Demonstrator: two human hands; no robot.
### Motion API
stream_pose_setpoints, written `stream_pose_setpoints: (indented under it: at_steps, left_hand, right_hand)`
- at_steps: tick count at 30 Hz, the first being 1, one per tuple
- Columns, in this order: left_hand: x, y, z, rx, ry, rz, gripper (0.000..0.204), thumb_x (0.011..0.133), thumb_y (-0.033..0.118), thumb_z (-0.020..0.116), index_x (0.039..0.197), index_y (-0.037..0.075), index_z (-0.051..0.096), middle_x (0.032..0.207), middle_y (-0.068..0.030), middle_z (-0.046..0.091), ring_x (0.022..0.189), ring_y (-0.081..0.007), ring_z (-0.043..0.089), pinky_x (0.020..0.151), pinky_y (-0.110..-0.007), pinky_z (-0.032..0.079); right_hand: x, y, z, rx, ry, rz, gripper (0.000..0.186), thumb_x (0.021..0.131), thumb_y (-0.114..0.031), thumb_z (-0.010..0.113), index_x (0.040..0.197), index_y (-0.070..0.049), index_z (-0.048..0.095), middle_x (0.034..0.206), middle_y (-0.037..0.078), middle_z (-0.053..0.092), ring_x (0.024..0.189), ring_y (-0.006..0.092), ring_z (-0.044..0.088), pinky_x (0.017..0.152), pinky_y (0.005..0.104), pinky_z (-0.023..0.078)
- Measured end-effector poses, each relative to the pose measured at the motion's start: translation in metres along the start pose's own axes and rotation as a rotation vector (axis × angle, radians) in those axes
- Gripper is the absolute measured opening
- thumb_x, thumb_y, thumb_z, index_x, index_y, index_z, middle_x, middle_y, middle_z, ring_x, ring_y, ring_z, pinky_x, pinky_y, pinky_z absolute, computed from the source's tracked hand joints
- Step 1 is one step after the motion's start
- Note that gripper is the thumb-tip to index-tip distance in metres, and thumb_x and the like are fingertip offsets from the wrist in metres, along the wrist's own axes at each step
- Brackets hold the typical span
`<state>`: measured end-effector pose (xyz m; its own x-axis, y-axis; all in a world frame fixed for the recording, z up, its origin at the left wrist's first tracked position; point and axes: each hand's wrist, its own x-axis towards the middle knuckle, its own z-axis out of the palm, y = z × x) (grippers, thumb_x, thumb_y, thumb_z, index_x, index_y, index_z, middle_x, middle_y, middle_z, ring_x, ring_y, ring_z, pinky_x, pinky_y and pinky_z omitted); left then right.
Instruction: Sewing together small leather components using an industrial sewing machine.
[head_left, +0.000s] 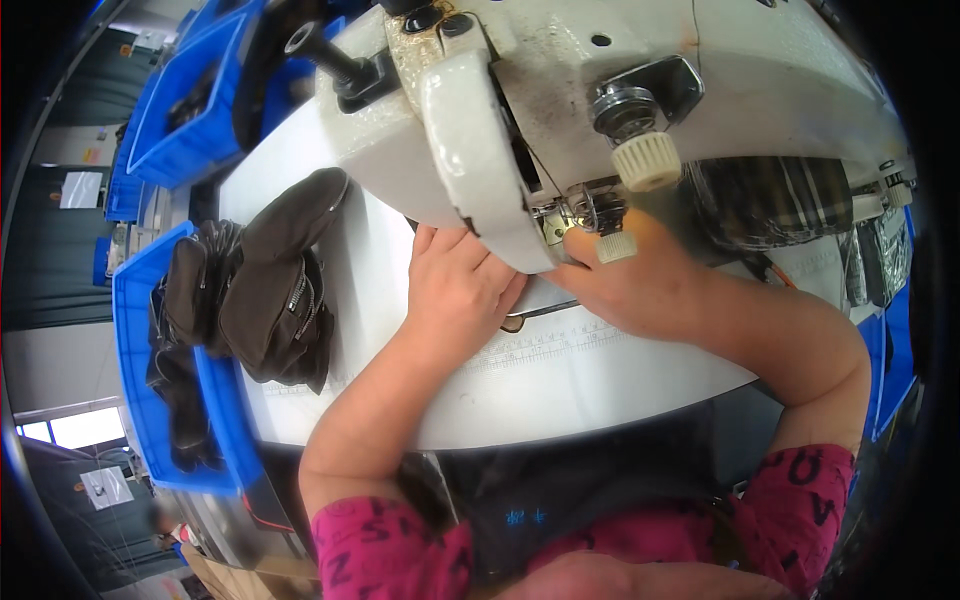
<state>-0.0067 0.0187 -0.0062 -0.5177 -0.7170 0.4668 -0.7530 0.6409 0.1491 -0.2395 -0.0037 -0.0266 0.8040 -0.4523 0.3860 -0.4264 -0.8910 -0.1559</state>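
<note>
A white sewing machine has its needle and presser foot low at the centre. My left hand lies left of the foot with fingers laid on a dark flat piece, the tips partly under the machine head. My right hand is right of the foot, fingers curled on that piece and partly hidden behind a cream knob. Most of the piece is hidden by my hands and the machine. A pile of dark brown zipped pieces lies on the table's left.
The white table has a ruler strip along it. Blue bins with dark pieces stand at left and upper left, another blue bin at far right. A dark plaid bundle sits right of the needle. A blurred person is at lower left.
</note>
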Motion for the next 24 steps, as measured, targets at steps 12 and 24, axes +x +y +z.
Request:
stream_pose_setpoints:
  at_steps: [12, 24]
  left_hand:
    - [-0.002, -0.002, 0.004, 0.019, -0.05, 0.073, 0.035, 0.07, 0.003, 0.074, 0.103, 0.011, 0.075, 0.1, -0.0029, 0.066, 0.092, -0.0274, 0.063, 0.074, -0.042, 0.046]
    - [0.002, -0.004, -0.005, 0.097, -0.133, 0.106, 0.036, 0.071, 0.011, 0.075, 0.107, 0.013, 0.078, 0.112, 0.0021, 0.07, 0.102, -0.022, 0.064, 0.082, -0.039, 0.047]
  right_hand:
    - [0.0, -0.013, 0.002, -0.023, 0.007, 0.019, 0.033, 0.075, -0.009, 0.067, 0.108, -0.004, 0.068, 0.077, 0.007, 0.063, 0.077, 0.0269, 0.061, 0.067, 0.0388, 0.045]
    - [0.003, -0.006, 0.003, 0.07, -0.01, 0.011, 0.034, 0.075, -0.008, 0.068, 0.109, -0.007, 0.068, 0.075, 0.005, 0.065, 0.08, 0.0307, 0.062, 0.071, 0.0426, 0.047]
